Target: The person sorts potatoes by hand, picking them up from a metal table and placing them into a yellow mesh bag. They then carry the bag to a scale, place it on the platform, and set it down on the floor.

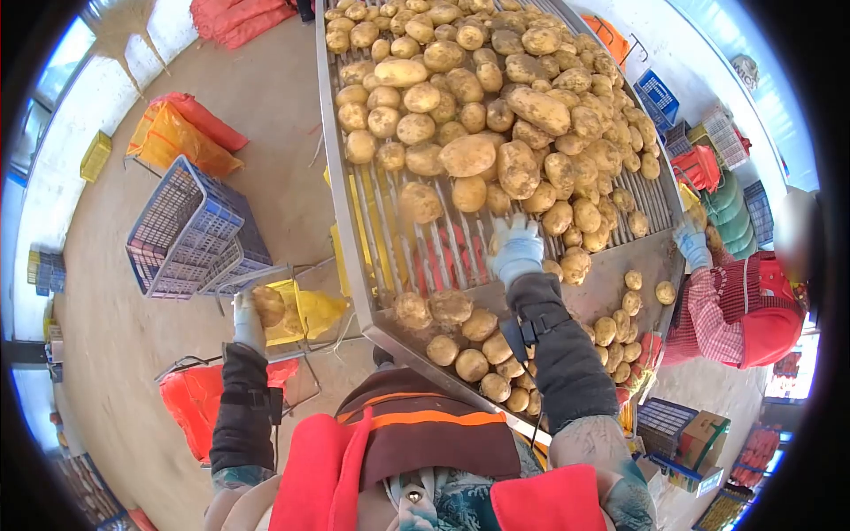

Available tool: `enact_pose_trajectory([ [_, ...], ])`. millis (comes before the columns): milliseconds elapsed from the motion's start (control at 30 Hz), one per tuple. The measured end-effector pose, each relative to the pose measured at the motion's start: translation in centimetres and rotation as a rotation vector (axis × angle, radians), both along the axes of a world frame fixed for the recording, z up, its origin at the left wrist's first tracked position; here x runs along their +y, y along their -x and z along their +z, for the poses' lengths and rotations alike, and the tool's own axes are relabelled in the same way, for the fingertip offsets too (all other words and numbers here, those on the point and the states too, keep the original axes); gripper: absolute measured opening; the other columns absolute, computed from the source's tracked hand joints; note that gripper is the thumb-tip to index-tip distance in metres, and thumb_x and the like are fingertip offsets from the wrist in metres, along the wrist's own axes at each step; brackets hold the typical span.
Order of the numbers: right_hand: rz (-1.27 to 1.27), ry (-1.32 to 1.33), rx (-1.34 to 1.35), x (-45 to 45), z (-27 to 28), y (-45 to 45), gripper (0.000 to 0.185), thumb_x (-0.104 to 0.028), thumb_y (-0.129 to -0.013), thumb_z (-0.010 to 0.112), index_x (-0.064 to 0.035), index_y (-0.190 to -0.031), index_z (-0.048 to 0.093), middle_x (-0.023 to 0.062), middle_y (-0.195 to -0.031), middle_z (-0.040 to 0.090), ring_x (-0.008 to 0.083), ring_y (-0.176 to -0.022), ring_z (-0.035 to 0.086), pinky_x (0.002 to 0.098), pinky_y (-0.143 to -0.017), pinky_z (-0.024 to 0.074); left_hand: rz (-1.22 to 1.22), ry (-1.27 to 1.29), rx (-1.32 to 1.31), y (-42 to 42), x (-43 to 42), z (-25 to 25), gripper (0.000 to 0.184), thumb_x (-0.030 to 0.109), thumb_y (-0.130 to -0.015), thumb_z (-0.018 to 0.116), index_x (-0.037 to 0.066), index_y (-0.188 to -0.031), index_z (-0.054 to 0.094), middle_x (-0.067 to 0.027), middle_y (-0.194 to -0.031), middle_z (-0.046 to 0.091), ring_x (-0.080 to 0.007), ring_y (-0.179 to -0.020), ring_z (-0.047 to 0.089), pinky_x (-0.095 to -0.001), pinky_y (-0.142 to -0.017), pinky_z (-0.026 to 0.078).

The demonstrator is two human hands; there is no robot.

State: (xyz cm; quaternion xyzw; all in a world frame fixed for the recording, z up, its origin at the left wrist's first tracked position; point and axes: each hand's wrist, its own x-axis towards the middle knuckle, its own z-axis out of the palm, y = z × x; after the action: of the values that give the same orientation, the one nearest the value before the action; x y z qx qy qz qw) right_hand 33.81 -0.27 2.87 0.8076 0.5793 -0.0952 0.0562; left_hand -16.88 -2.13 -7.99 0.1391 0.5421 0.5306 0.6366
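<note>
My left hand point(249, 322), in a pale glove, is out at the left beside the yellow bag point(320, 311) on a metal frame. Its fingers are closed around a potato point(270, 306), slightly smeared by motion. My right hand point(516, 250), in a light blue glove, reaches over the slatted metal sorting table point(478, 285). Its fingers are stretched out at the near edge of a large potato heap point(522, 106), and nothing shows in its grip. Several loose potatoes point(471, 365) lie on the solid metal strip closest to me.
Blue plastic crates point(190, 234) stand on the floor at left, near orange and red sacks point(181, 137). A red bag point(197, 403) hangs from a frame below my left hand. At right, a co-worker point(739, 310) reaches a gloved hand point(692, 243) to the table edge.
</note>
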Motion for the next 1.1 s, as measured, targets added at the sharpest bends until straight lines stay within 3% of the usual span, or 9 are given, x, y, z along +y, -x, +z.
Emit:
enact_pose_trajectory([
  [67, 0.124, 0.116, 0.078, -1.6, 0.9, 1.1, 0.058, -0.032, -0.073, 0.072, -0.015, -0.123, 0.049, 0.0187, -0.128, 0.039, 0.0389, -0.119, 0.039, 0.0503, -0.092, 0.043, -0.179, -0.28, 1.444, -0.2, 0.9, 0.0, 0.036, 0.019, -0.086, 0.062, 0.005, -0.118, 0.054, -0.0157, -0.119, 0.055, -0.0331, -0.115, 0.05, -0.0453, -0.099, 0.041],
  [133, 0.157, 0.038, 0.043, -3.3, 0.1, -0.5, 0.053, -0.027, -0.078, 0.067, -0.008, -0.124, 0.047, 0.0191, -0.124, 0.046, 0.0361, -0.119, 0.044, 0.0459, -0.092, 0.0469, -0.288, -0.637, 1.43, -7.1, 0.8, 4.8, 0.048, 0.011, -0.076, 0.069, 0.005, -0.12, 0.053, -0.0182, -0.124, 0.05, -0.0349, -0.118, 0.044, -0.0433, -0.102, 0.036],
  [200, -0.513, -0.181, 1.771, -6.0, -1.8, -2.9, 0.05, -0.025, -0.086, 0.057, -0.0013, -0.129, 0.043, 0.0216, -0.127, 0.048, 0.0348, -0.122, 0.046, 0.0485, -0.098, 0.0459, -0.658, -0.867, 1.362, -13.1, 0.2, 6.9, 0.058, 0.02, -0.072, 0.073, 0.005, -0.124, 0.051, -0.0193, -0.126, 0.048, -0.0373, -0.12, 0.044, -0.0444, -0.103, 0.035],
  [367, -0.704, -0.523, 2.48, -10.9, -1.5, 2.3, 0.044, -0.028, -0.097, 0.05, 0.0003, -0.13, 0.043, 0.0169, -0.128, 0.051, 0.0303, -0.113, 0.056, 0.0444, -0.092, 0.0512, -1.192, -1.094, 1.405, -24.8, -2.7, 7.4, 0.084, 0.038, -0.07, 0.076, 0.005, -0.137, 0.037, -0.0246, -0.135, 0.04, -0.0431, -0.13, 0.033, -0.0512, -0.108, 0.026],
  [533, -0.697, -0.788, 1.969, -12.3, -0.5, 5.1, 0.037, -0.022, -0.09, 0.063, -0.0011, -0.119, 0.054, 0.0103, -0.111, 0.061, 0.0272, -0.104, 0.059, 0.0398, -0.09, 0.0504, -1.11, -1.276, 1.037, -28.8, -2.4, 8.6, 0.09, 0.039, -0.074, 0.076, 0.007, -0.143, 0.028, -0.0228, -0.137, 0.039, -0.0388, -0.13, 0.035, -0.0487, -0.11, 0.027],
  [633, -0.041, -0.798, 0.705, -12.0, 2.1, 7.1, 0.02, -0.017, -0.091, 0.059, 0.0002, -0.101, 0.061, 0.0082, -0.098, 0.063, 0.0224, -0.089, 0.061, 0.0318, -0.08, 0.0504, -1.123, -0.457, -0.153, -31.0, -3.0, 9.8, 0.08, 0.036, -0.08, 0.075, 0.005, -0.14, 0.032, -0.0126, -0.132, 0.048, -0.0217, -0.122, 0.048, -0.0343, -0.1, 0.043],
  [767, -0.279, -0.709, 1.47, -10.7, 2.7, 3.5, 0.02, -0.015, -0.088, 0.06, -0.0011, -0.102, 0.062, 0.0122, -0.097, 0.063, 0.0223, -0.088, 0.063, 0.0303, -0.079, 0.0504, -1.028, -0.165, -0.362, -27.2, -0.4, 12.5, 0.069, 0.041, -0.083, 0.07, 0.007, -0.135, 0.039, -0.0139, -0.123, 0.054, -0.0261, -0.111, 0.058, -0.0382, -0.087, 0.054],
  [1000, 0.564, -0.229, 0.282, -10.3, -0.2, 5.0, 0.055, -0.022, -0.071, 0.075, -0.0076, -0.12, 0.055, 0.017, -0.12, 0.055, 0.035, -0.114, 0.051, 0.0446, -0.099, 0.0413, -0.626, -0.216, 0.426, -4.0, 3.0, 9.1, 0.055, 0.052, -0.094, 0.048, 0.004, -0.12, 0.054, -0.0104, -0.105, 0.063, -0.0212, -0.086, 0.067, -0.0269, -0.057, 0.057],
  [1100, 0.463, -0.078, 0.537, -8.4, -3.5, 5.3, 0.07, -0.024, -0.066, 0.081, -0.0083, -0.127, 0.05, 0.0181, -0.125, 0.052, 0.0348, -0.12, 0.046, 0.0412, -0.102, 0.0393, -0.666, -0.151, 1.128, 0.7, 2.7, 3.7, 0.053, 0.041, -0.088, 0.06, 0.004, -0.125, 0.05, -0.0176, -0.116, 0.057, -0.0315, -0.105, 0.059, -0.0402, -0.08, 0.053],
])
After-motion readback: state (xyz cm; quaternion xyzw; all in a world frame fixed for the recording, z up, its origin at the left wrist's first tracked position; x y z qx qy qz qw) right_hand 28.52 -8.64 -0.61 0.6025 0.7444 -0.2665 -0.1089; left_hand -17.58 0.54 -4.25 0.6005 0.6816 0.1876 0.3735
